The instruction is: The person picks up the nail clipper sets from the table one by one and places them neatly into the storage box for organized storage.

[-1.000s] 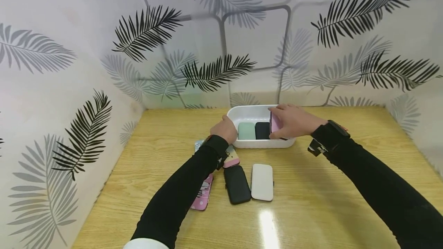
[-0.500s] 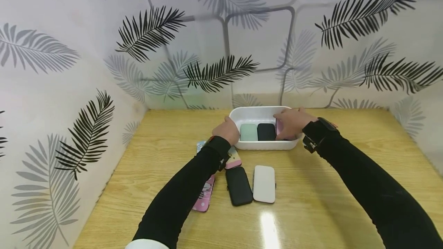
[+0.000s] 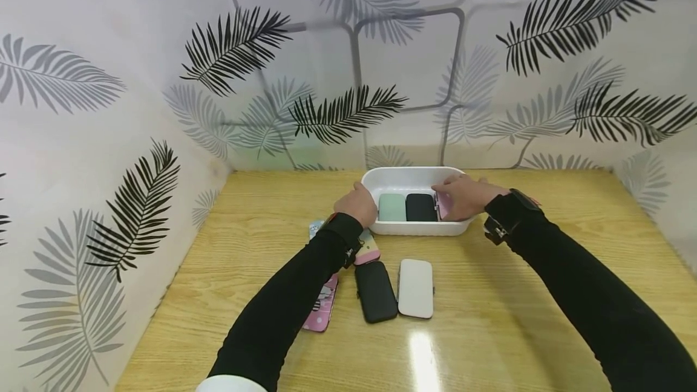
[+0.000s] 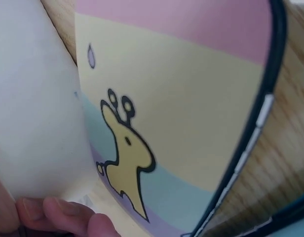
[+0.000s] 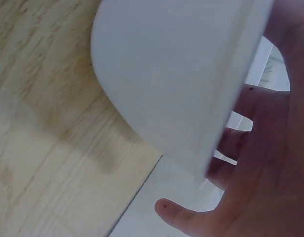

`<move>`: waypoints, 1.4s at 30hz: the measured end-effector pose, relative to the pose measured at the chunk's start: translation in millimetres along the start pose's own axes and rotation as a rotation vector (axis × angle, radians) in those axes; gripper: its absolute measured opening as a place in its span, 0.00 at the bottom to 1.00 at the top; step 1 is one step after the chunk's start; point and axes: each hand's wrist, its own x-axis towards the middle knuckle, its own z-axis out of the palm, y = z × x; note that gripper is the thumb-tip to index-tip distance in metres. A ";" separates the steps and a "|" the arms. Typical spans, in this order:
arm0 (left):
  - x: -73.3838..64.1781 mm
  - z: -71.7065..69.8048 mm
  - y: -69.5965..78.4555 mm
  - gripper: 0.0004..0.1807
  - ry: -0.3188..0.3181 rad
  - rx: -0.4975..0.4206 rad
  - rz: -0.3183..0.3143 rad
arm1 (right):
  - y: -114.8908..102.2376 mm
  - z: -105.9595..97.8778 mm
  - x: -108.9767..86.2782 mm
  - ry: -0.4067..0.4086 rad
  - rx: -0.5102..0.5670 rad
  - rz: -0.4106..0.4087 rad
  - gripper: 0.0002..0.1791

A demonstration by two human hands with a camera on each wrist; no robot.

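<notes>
A white plastic bin (image 3: 419,229) stands at the back of the table. My left hand (image 3: 356,203) grips its left end; in the left wrist view the fingertips (image 4: 63,210) lie against the bin's outer wall. Inside, a mint green case (image 3: 392,207) and a black case (image 3: 421,207) stand side by side. My right hand (image 3: 466,197) reaches over the right end and holds a pink case (image 3: 443,203) beside the black one, covering part of it. The right wrist view shows the fingers passing over the rim; the pink case is hidden there.
On the wooden table (image 3: 490,331) lie a second black case (image 3: 376,292), a white case (image 3: 416,289), a pink cartoon case (image 3: 322,310) and a giraffe-print case (image 4: 191,98). A light blue case (image 3: 314,228) is mostly behind the left arm. Leaf-patterned walls stand behind and left.
My right hand has lowered the pink case into the bin's right end, next to the black case. My left hand has kept its hold on the bin.
</notes>
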 end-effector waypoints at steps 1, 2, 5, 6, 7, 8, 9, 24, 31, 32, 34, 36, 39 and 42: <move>-0.1 -0.1 0.6 0.36 0.000 0.001 0.000 | 0.9 0.5 -1.4 0.006 0.003 -0.001 0.44; -0.3 -0.3 1.2 0.36 -0.001 0.002 -0.001 | 2.1 1.3 -2.8 0.017 -0.001 -0.007 0.44; -0.6 -0.5 3.1 0.35 0.002 0.001 -0.004 | 4.4 4.8 -5.5 0.048 -0.006 -0.008 0.43; -0.5 -0.6 3.8 0.35 0.003 -0.001 -0.003 | 5.3 6.0 -6.3 0.060 -0.010 -0.006 0.43; -0.5 -0.5 4.6 0.35 0.005 -0.005 -0.001 | 6.1 7.3 -7.0 0.070 -0.013 -0.002 0.43; -0.2 -0.1 5.3 0.35 0.006 -0.008 0.001 | 7.1 8.7 -7.4 0.078 -0.015 0.001 0.44; 0.3 0.3 5.9 0.34 0.008 -0.010 0.002 | 8.0 9.9 -7.5 0.082 -0.009 0.008 0.44; 3.0 3.1 12.3 0.36 0.009 -0.008 0.009 | 39.1 27.6 -12.9 0.481 0.177 0.154 0.28; 4.7 4.0 7.9 0.35 0.026 0.022 0.047 | 44.3 41.4 -13.5 0.438 0.359 0.346 0.16; 4.8 4.0 6.0 0.34 0.044 0.039 0.054 | 45.0 43.4 -11.7 0.423 0.393 0.361 0.16; 4.8 3.9 1.6 0.33 0.089 0.087 0.066 | 44.7 46.0 -8.1 0.387 0.463 0.380 0.18; 3.3 3.1 -2.8 0.30 0.149 0.139 0.083 | 44.3 47.7 -4.6 0.338 0.511 0.402 0.19; 1.0 3.1 -7.0 0.27 0.282 0.209 0.138 | 43.0 47.9 -2.4 0.272 0.530 0.423 0.22; -5.4 4.0 -6.4 0.23 0.456 0.264 0.268 | 41.7 46.3 -3.8 0.256 0.498 0.426 0.22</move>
